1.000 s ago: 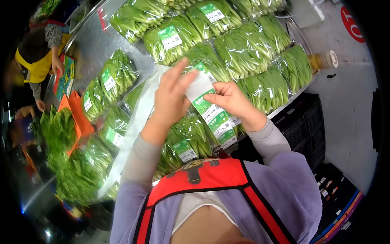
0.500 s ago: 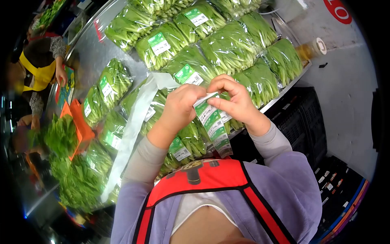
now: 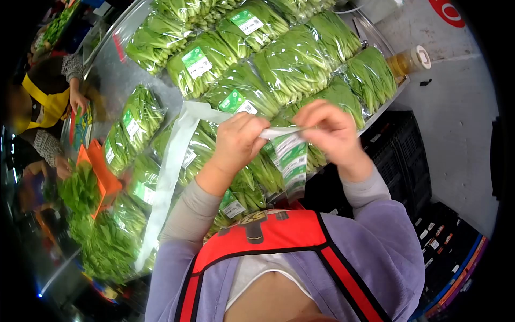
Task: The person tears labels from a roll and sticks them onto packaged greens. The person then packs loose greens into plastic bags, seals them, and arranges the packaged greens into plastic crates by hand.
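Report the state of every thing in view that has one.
Left hand: closed on the white backing paper
Right hand: blurred, grip unclear
White backing paper: bare, trailing
Label strip: hanging, green-and-white labels on it
Bagged greens: packed, some labelled
Loose greens: unbagged
Amber container: capped

Left hand (image 3: 239, 140) curled, right hand (image 3: 337, 135) blurred

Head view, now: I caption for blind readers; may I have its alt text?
A person's left hand pinches the top of a hanging label strip, the blurred right hand at its other corner, above bagged greens on a metal table. A white strip crosses some bagged greens; at left, another person's hand is near loose greens.
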The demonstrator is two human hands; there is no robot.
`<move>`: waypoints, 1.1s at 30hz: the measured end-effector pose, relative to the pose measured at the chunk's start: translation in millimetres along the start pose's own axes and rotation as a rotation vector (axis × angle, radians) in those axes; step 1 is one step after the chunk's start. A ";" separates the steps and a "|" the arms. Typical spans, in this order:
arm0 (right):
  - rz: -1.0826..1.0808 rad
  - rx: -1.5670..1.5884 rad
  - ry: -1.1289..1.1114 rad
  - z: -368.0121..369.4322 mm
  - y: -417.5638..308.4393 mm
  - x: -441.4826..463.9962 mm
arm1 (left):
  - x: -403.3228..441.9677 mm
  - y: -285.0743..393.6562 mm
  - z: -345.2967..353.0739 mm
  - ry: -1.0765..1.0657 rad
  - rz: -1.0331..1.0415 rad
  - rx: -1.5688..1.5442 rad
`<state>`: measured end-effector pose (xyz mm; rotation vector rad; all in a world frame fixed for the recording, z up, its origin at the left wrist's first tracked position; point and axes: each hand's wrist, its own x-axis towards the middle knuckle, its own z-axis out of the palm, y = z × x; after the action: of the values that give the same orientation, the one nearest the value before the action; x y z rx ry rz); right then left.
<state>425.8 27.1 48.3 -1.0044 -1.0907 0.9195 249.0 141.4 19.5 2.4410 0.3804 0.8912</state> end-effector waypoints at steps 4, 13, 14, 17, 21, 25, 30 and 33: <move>-0.124 0.059 0.455 -42.6 -15.8 37.6 | -7.4 -10.5 6.1 -0.079 -0.060 0.093; 0.059 -1.386 -0.063 -67.6 97.6 122.5 | -11.2 -6.7 10.6 -0.172 0.015 0.045; -0.062 -1.612 -0.062 -63.9 102.0 117.2 | -8.8 -6.5 7.8 -0.115 -0.029 0.042; -0.287 -1.469 0.128 -42.3 71.5 94.2 | -5.5 -10.0 -0.6 0.015 -0.118 0.037; 0.241 0.031 -0.136 -29.1 58.6 29.8 | -5.0 -15.3 -3.3 0.142 -0.351 -0.046; 0.481 0.252 -0.063 -2.2 44.0 -15.1 | 5.6 -14.1 -0.9 0.144 -0.408 0.141; 0.471 0.159 0.032 7.4 46.0 -31.7 | 24.8 16.0 4.2 0.150 -0.039 0.180; 0.351 -0.076 0.074 7.6 33.4 -32.3 | 18.6 15.9 12.5 -0.067 -0.150 -0.301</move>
<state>408.2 7.7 9.3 -1.3097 -0.9069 1.1176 272.5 131.4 29.8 2.1306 0.3711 0.7420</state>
